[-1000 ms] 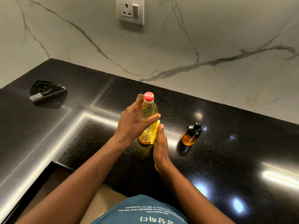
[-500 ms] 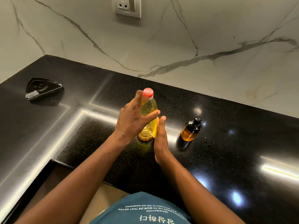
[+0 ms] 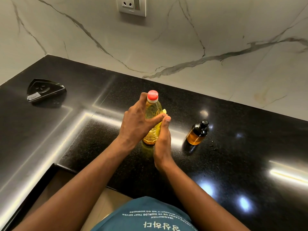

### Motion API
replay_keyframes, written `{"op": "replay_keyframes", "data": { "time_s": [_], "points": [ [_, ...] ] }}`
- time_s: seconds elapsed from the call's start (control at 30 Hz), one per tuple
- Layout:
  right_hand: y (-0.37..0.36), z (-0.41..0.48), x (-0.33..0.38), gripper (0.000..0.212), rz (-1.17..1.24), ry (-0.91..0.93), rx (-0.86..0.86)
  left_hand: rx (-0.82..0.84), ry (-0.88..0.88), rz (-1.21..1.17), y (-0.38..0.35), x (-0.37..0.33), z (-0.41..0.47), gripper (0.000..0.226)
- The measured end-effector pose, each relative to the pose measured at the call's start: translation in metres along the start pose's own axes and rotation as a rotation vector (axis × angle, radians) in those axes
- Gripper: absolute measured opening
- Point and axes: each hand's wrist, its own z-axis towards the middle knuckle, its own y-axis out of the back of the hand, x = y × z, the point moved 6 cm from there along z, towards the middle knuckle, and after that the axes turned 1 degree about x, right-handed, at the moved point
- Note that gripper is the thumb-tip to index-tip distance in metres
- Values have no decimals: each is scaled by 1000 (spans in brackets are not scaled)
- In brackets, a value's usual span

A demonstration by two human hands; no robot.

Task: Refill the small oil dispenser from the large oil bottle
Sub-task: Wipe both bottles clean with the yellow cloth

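Observation:
The large oil bottle (image 3: 153,112), clear plastic with yellow oil and a red cap, stands upright on the black countertop (image 3: 233,155). My left hand (image 3: 137,124) wraps around its left side, thumb across the front. My right hand (image 3: 162,140) holds the bottle's lower right side, thumb up beside the left thumb. The small oil dispenser (image 3: 198,133), amber glass with a black cap on, stands apart to the right; neither hand touches it.
A black triangular holder (image 3: 44,90) lies at the far left of the counter. A marble wall with a socket (image 3: 131,5) rises behind. The counter's front edge runs just before my body, with a lower step at left.
Both hands have stayed on the bottle with only a slight shift of the right thumb. The bottle still stands in place and the dispenser has not moved.

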Motion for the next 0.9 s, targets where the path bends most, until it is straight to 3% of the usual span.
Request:
{"op": "replay_keyframes", "data": {
  "time_s": [0.3, 0.53, 0.73, 0.9],
  "points": [
    [-2, -16, 10, 88, 25, 29, -10, 11, 25, -3, 1, 3, 1, 63],
    [5, 4, 17, 100, -54, 27, -7, -3, -9, -22, 2, -1, -2, 64],
    [3, -12, -6, 86, -86, 92, 46, 7, 20, -21, 1, 3, 0, 64],
    [13, 20, 2, 91, -79, 39, 13, 8, 2, -39, 0, 2, 1, 63]
  ]
}}
